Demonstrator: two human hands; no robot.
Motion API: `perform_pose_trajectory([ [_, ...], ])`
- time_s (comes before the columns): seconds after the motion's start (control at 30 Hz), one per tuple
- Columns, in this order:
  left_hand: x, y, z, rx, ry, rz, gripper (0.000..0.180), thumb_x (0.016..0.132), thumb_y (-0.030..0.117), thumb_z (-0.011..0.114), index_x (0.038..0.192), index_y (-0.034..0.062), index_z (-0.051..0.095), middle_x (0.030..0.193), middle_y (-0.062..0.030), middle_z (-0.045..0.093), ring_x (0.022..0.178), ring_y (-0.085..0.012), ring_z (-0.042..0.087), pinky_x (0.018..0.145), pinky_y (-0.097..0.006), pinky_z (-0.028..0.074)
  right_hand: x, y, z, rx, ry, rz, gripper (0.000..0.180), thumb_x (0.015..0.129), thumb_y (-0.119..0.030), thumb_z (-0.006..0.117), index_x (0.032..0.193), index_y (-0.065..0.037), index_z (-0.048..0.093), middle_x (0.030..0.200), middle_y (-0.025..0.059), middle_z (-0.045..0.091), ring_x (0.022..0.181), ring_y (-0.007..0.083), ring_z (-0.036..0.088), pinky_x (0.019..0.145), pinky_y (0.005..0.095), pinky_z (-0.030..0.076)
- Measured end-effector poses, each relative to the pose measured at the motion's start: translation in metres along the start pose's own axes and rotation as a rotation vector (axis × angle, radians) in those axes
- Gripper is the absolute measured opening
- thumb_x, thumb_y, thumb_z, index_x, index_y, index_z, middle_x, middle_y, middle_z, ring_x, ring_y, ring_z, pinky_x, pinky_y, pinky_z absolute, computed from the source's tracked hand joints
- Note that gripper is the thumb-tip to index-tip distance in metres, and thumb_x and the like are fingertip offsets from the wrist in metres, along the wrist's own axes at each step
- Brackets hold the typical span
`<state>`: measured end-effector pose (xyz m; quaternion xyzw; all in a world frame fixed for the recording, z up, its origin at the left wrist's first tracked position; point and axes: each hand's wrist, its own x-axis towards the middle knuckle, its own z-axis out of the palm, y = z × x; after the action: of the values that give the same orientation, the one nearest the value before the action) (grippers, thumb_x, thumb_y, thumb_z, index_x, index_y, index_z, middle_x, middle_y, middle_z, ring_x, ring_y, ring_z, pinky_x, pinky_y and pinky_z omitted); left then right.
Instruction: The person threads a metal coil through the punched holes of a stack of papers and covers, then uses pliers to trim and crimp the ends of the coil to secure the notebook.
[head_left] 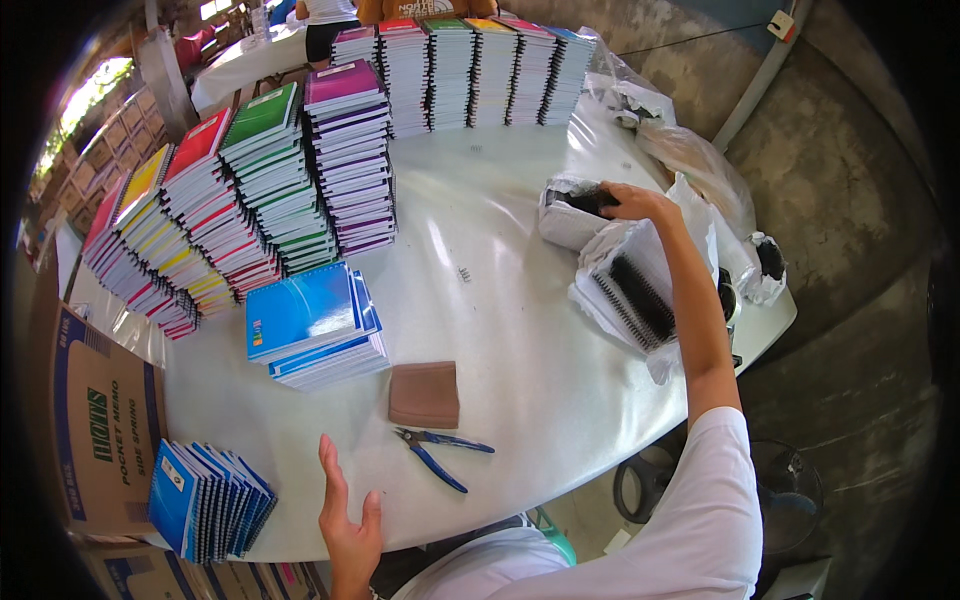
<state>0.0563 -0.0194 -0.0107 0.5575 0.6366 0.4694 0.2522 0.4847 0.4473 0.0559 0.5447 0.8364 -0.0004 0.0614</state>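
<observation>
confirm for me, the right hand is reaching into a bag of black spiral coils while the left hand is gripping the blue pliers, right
Not quite. In the head view the left hand is open and empty, hovering at the table edge; the blue pliers lie untouched on the table. The right hand does reach into a bag of black spiral coils.

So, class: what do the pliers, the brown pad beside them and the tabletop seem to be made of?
Pliers: dark metal jaws, blue handles, probably plastic or rubber-coated. Brown pad: matte, soft-looking, perhaps leather or cloth. Tabletop: glossy white with bright reflections, likely laminate or plastic.
</observation>
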Motion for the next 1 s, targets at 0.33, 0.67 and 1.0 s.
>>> perform_pose_trajectory([
  [0.33,-0.094,-0.041,-0.052,0.53,0.255,0.03,0.072,0.085,-0.009,0.059,0.15,-0.0015,0.028,0.155,-0.024,0.028,0.145,-0.0357,0.027,0.114,-0.042,0.029,-0.001,0.027,-0.025,0.36,0.229,-0.169,0.049,0.063,0.004,0.066,0.111,-0.002,0.065,0.104,0.0122,0.068,0.099,0.0241,0.066,0.089,0.0349,0.052],
  [0.67,-0.135,-0.162,-0.133,0.416,0.867,-0.365,0.103,0.07,0.012,0.084,0.153,0.005,0.023,0.148,-0.0207,0.043,0.145,-0.0319,0.027,0.115,-0.045,0.023,-0.211,-0.362,0.041,0.225,0.191,-0.589,0.032,0.082,-0.029,0.074,0.09,-0.004,0.057,0.082,0.013,0.064,0.078,0.0313,0.065,0.07,0.0424,0.051],
  [1.0,-0.102,-0.169,-0.148,0.695,0.59,-0.458,0.097,0.071,0.031,0.083,0.147,0.0008,0.032,0.142,-0.0228,0.047,0.139,-0.0379,0.036,0.113,-0.062,0.019,-0.249,-0.436,0.073,0.207,0.24,-0.589,0.052,0.074,0.012,0.059,0.124,0.006,0.046,0.116,0.0228,0.045,0.098,0.0358,0.058,0.07,0.0403,0.054],
])
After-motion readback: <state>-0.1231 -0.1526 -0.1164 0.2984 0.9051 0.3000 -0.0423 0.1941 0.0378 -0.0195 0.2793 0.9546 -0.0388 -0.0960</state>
